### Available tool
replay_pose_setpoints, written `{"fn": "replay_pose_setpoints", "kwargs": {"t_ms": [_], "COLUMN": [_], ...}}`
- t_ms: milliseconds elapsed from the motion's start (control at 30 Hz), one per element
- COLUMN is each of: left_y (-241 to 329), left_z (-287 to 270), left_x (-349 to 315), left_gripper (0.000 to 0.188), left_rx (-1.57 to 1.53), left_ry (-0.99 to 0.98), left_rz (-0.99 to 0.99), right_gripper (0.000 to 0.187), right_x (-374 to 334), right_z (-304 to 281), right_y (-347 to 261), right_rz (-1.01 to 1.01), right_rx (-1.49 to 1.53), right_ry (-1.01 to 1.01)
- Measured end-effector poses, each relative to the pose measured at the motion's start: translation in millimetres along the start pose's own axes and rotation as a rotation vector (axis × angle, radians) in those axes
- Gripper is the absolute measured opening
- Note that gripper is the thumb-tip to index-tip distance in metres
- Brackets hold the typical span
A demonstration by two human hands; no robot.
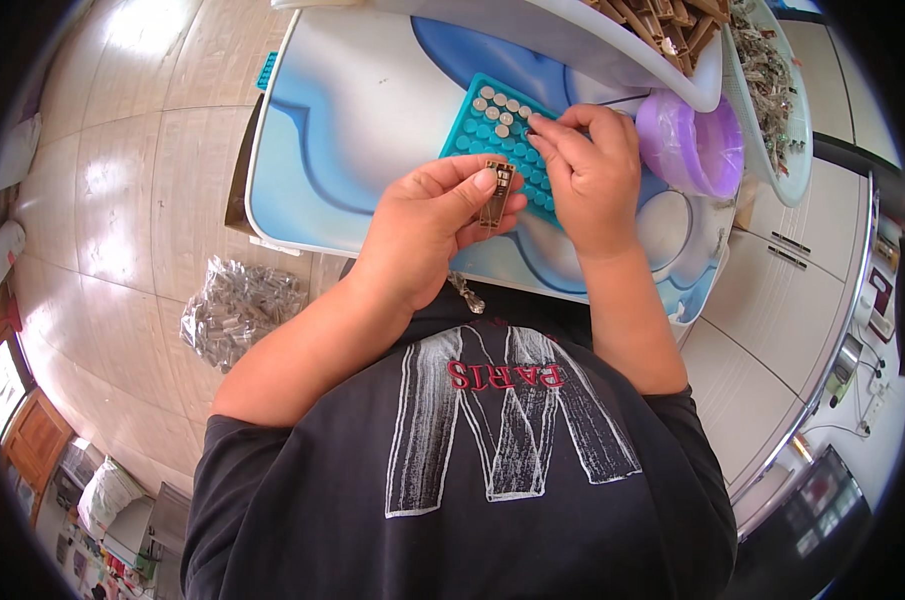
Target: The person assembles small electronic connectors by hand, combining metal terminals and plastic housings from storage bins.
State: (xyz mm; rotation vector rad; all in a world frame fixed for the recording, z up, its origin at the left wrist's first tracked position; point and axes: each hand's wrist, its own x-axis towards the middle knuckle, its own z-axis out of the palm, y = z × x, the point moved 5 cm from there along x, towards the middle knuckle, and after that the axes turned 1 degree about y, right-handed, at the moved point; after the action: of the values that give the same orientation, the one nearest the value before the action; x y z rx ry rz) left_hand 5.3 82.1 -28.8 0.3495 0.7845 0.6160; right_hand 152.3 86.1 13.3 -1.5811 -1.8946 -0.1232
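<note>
My left hand [427, 215] grips a small brown plastic casing [493, 195] between thumb and fingers. The casing is narrow and open on top, with shiny metal parts inside its far end. Just beyond it lies a teal tray [459, 140] with rows of round pockets. Several silver button cells [505, 118] sit in the pockets at the tray's far end. My right hand [594, 175] is over the tray's right side, thumb and index fingertips drawn close together beside the last cell of the far row. Whether anything is between those fingertips is too small to make out.
Both hands work over a blue-and-white table [322, 150]. At the right stands a purple bowl [662, 150] with a clear liner. Beyond are a white bin of brown casings [662, 30] and a basket of small metallic parts [762, 80]. A clear bag of parts [240, 305] lies at lower left.
</note>
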Motion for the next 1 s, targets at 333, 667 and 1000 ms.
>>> {"fn": "replay_pose_setpoints", "kwargs": {"t_ms": [333, 667, 1000], "left_y": [1, -4, -3], "left_z": [0, 0, 1], "left_x": [-1, 1, -3], "left_gripper": [0.026, 0.029, 0.026], "left_rx": [-0.046, -0.01, -0.021], "left_ry": [0.011, 0.001, 0.045], "left_rz": [0.006, 0.026, 0.085], "right_gripper": [0.016, 0.016, 0.023], "right_x": [-2, -7, -18], "right_z": [-12, -6, -12], "right_y": [-26, -34, -43], "right_rz": [0.045, 0.025, -0.033], "right_rx": [0.27, 0.26, 0.248], "right_ry": [0.037, -0.025, -0.02]}}
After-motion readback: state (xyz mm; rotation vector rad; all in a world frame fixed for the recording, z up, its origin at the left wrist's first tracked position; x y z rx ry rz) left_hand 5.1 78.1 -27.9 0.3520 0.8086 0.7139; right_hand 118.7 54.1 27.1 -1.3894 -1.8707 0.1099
